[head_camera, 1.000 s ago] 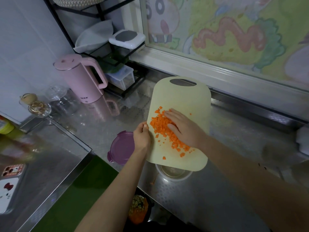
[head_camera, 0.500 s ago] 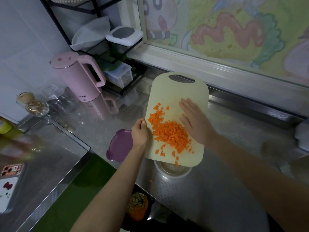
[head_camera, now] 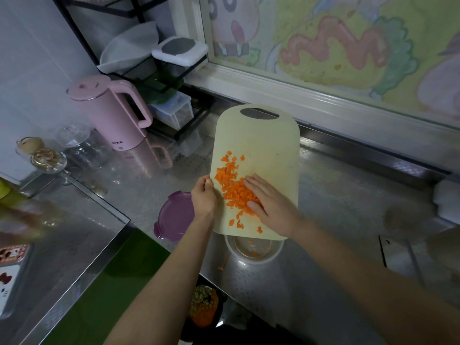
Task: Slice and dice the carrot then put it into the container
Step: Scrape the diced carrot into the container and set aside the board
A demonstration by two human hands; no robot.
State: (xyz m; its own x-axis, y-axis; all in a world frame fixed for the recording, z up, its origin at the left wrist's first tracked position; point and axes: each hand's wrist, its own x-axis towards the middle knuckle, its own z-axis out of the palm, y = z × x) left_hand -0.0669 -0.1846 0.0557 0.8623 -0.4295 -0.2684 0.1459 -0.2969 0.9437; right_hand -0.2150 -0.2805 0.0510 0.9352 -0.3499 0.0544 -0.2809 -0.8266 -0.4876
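Nearby — purple lid (head_camera: 174, 216), pink kettle (head_camera: 109, 115).

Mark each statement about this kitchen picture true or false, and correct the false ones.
1. The left hand grips the left edge of the cutting board. True.
2. The right hand holds a knife. False: it lies flat on the diced carrot, with no knife in it.
3. The purple lid is on the container. False: it lies on the counter left of the open container.
4. The board's near edge overhangs the container. True.
5. The pink kettle stands right of the board. False: it stands to the left.
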